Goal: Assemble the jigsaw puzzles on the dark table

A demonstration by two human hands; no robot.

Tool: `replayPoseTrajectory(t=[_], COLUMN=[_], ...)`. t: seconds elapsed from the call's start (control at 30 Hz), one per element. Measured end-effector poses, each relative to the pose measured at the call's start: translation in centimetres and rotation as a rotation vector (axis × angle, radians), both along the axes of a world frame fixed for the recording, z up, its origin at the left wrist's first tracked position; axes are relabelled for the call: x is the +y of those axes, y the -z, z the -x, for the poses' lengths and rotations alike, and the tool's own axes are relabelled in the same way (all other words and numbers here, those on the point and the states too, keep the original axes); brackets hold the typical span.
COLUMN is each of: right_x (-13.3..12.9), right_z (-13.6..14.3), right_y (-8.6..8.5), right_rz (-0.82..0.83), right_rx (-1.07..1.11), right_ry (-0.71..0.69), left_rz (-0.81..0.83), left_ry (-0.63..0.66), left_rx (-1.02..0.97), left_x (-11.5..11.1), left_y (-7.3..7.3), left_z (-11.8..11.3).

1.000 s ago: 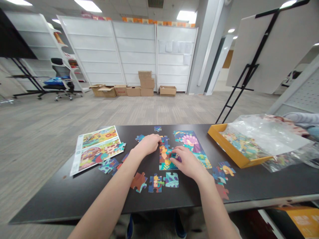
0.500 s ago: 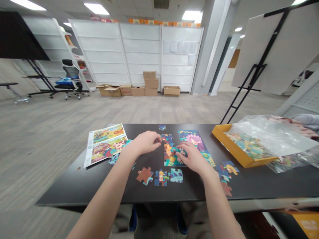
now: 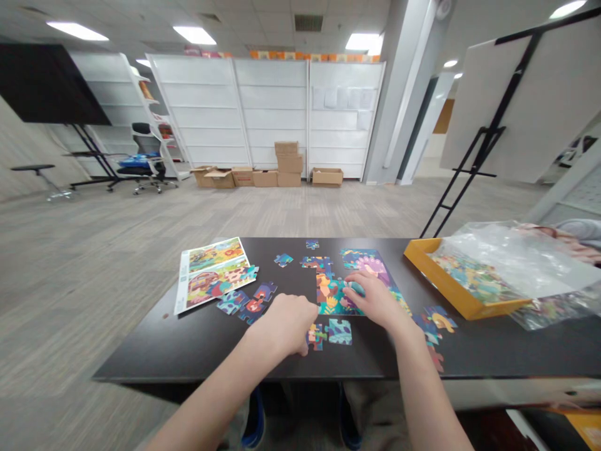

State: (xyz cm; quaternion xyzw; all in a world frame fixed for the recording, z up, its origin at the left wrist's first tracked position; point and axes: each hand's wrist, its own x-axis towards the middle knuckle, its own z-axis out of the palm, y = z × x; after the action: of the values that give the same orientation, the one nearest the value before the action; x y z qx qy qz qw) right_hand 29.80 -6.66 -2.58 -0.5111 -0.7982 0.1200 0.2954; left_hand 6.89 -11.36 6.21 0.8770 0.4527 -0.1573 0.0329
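My left hand (image 3: 287, 321) is low over the front of the table, fingers curled down at the left edge of a puzzle piece with a small yellow and orange picture (image 3: 316, 336). Whatever lies beneath its palm is hidden. Between the thumb and fingers of my right hand (image 3: 373, 299) is a teal puzzle piece (image 3: 355, 288), held over the partly joined jigsaw puzzle (image 3: 325, 285). The right hand covers part of the puzzle's middle. Just right of the left hand lies a teal leaf-patterned piece (image 3: 339, 331).
A printed picture sheet (image 3: 195, 282) lies at left, with loose pieces (image 3: 253, 304) beside it. Single pieces (image 3: 283, 259) lie toward the far edge. At right, more pieces (image 3: 434, 322) lie before a yellow box (image 3: 444, 285) of pieces, partly covered by clear plastic (image 3: 511, 257).
My left hand has come down and toward me, from the puzzle's upper left to the front pieces. A loose piece now shows at the upper left. Teal shows in my right hand's grasp.
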Motion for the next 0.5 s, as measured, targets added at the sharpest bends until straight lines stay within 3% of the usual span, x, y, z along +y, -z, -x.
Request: replayPoseTrajectory(t=[0.27, 0.4, 0.5], right_x=[-0.1, -0.2, -0.4], right_z=[-1.3, -2.5, -2.9], right_y=[-0.3, -0.3, -0.3], right_rz=[-0.038, -0.046, -0.04], right_rx=[0.025, 0.037, 0.03], right_ry=[0.064, 0.137, 0.168], left_rz=[0.004, -0.038, -0.081], left_ry=[0.041, -0.012, -0.043], left_rx=[-0.102, -0.207, -0.254], left_x=[-0.3, 1.2, 3.1], left_y=[-0.9, -1.6, -1.2], left_z=[2.0, 3.6, 3.4])
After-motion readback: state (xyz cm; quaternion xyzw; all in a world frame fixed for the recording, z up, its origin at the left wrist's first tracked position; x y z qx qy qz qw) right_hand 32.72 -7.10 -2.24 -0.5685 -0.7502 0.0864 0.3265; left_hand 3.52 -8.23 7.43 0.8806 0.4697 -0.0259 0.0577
